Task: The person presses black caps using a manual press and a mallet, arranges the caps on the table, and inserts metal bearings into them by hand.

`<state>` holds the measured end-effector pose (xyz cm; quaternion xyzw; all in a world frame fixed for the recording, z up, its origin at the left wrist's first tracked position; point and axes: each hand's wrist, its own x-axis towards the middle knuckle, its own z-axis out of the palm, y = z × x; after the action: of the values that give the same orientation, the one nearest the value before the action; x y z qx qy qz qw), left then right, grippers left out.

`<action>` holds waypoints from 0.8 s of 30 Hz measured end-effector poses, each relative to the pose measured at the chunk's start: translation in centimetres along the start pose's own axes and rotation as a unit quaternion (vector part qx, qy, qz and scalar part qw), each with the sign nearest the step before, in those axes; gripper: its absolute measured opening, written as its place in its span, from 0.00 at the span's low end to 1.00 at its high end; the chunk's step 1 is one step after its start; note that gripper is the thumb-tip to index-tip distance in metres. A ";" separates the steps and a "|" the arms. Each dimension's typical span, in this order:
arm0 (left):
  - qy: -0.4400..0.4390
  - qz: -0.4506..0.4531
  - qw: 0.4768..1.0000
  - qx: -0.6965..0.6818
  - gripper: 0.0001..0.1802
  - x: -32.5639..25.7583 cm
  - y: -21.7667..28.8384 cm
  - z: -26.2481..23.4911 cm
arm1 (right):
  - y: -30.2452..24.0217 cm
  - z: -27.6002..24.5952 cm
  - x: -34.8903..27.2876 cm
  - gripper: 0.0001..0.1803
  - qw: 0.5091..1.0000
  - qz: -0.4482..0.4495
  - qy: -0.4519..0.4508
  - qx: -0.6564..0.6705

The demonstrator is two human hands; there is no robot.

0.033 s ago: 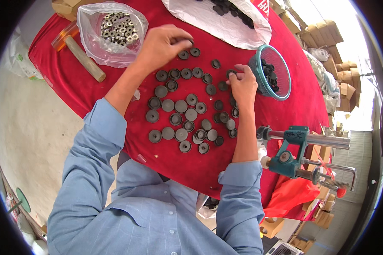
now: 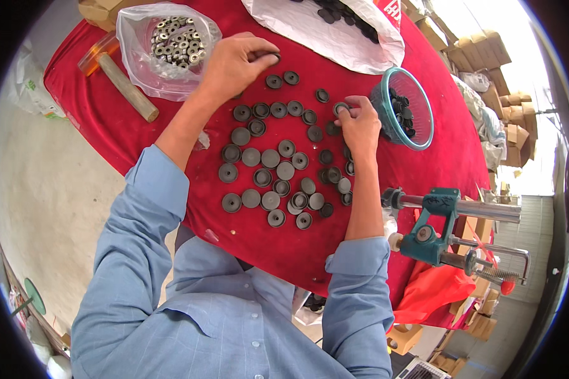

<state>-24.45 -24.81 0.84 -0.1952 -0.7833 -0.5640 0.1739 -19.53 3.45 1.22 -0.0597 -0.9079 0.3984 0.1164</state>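
Observation:
Several round dark grey caps (image 2: pixel 251 157) lie spread over the red cloth, some showing a hollow side with a small centre stub, others a flat face. My left hand (image 2: pixel 239 66) is beyond the far rows, thumb and fingers pinched on a dark cap (image 2: pixel 276 56), mostly hidden by the fingertips. Two more caps (image 2: pixel 274 81) lie just to its right. My right hand (image 2: pixel 360 126) has its thumb and fingertips closed on a grey cap (image 2: pixel 340 108) at the right of the spread, beside a teal plastic basket (image 2: pixel 384 120) with dark pieces inside.
At the far left, a clear plastic bag (image 2: pixel 133 69) holds small metal bearings (image 2: pixel 178 43), beside a wooden-handled mallet (image 2: pixel 128 88). A white sack (image 2: pixel 335 47) with black pieces lies at the far edge. On the right stands a green metal clamp-like device (image 2: pixel 437 227) with steel rods.
My left hand has shifted slightly left and away, still pinching the dark cap. My right fingertips have moved slightly, and the cap in them shows more of its hollow side.

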 end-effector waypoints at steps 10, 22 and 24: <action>-0.122 0.020 0.960 0.253 0.10 -0.3 -3.5 -1.9 | 0.0 -1.4 1.0 0.11 0.993 -0.039 0.019 -0.107; -0.250 -0.031 0.925 0.286 0.19 -0.6 -0.3 -5.0 | 6.9 -5.2 -3.5 0.20 0.966 0.002 0.101 -0.240; -0.270 -0.038 0.917 0.291 0.19 -0.8 0.0 -5.1 | 6.6 -4.7 -3.6 0.22 0.975 -0.008 0.091 -0.201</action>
<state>-23.49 -29.77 1.98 -0.2504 -0.9369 -0.2433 -0.0165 -14.77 10.55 -1.12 -0.1105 -0.9553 0.1999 0.1878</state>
